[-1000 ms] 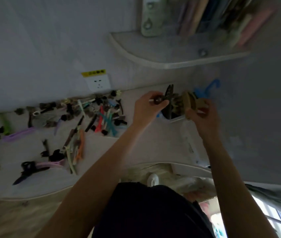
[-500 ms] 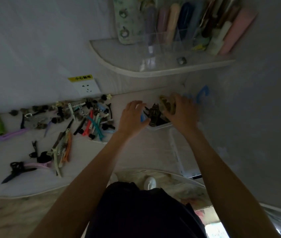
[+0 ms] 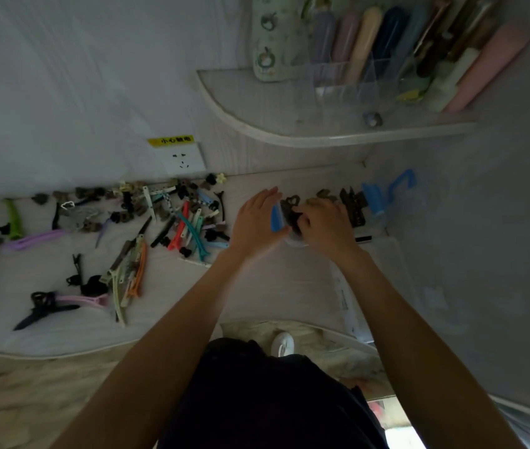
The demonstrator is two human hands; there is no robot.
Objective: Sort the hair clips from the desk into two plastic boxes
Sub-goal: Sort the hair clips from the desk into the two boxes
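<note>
A clear plastic box (image 3: 296, 243) with blue latches (image 3: 277, 218) stands at the back of the desk and holds several dark and brown claw clips (image 3: 352, 205). My left hand (image 3: 255, 222) rests against the box's left side with its fingers straight and apart, holding nothing. My right hand (image 3: 325, 226) reaches over the box, and its curled fingers close on a dark claw clip (image 3: 292, 212) at the box's left end. A second clear box (image 3: 386, 273) lies just to the right of my right forearm. Many loose hair clips (image 3: 189, 222) are spread over the desk to the left.
A wall socket (image 3: 183, 158) with a yellow label sits behind the clip pile. Above the box, a curved shelf (image 3: 322, 137) carries an organiser of coloured tubes. A black claw clip (image 3: 43, 307) lies near the desk's front left edge. The side wall is close on the right.
My left hand let go of the black claw clip it held and opened beside the box. My right hand came down from above the box with brown clips onto the clips inside.
</note>
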